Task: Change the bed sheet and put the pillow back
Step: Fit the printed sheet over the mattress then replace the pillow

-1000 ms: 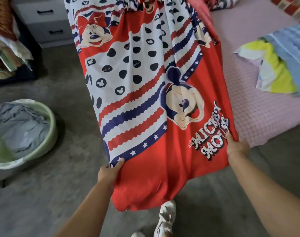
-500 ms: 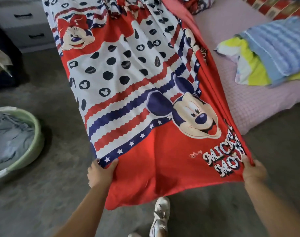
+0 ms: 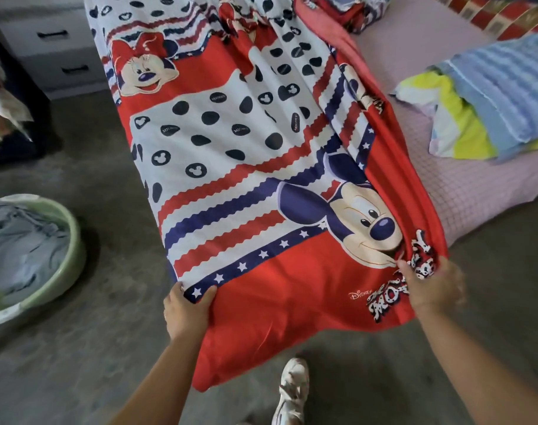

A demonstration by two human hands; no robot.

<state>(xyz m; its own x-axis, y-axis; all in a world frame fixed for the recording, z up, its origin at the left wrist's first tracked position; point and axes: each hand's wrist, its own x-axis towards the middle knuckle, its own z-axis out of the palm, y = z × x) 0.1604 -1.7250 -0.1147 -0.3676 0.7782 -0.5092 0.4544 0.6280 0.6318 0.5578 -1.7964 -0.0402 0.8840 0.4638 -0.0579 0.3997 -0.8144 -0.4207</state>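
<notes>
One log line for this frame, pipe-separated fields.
left hand: grips sheet edge | right hand: grips sheet edge | sheet: stretched above floor beside mattress

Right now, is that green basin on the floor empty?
No, the green basin holds a crumpled grey-blue cloth.
</notes>
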